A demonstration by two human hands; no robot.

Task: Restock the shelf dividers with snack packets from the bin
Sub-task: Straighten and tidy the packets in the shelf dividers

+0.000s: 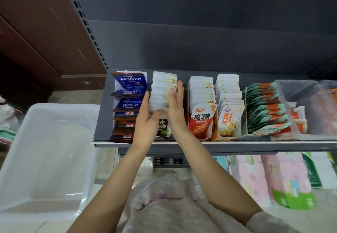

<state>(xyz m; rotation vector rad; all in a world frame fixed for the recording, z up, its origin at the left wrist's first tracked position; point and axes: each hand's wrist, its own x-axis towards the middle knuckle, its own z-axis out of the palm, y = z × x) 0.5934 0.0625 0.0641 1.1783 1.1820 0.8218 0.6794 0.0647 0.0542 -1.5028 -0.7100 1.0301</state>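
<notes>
Left hand (145,121) and right hand (176,108), fingers mostly straight, pressed flat against either side of a white packet row (163,90), likely squaring it within its divider. Just right, red packets (200,121) reading 魔芋爽; left, blue packets (130,83). Far left and nearer, white bin (47,152), seemingly without packets.

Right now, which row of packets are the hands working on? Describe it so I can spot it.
On the grey shelf, count rows from the left: it is the second row of white packets, between the blue packets and the red-fronted row. Only it has a dark front packet and a hand on each side.
</notes>
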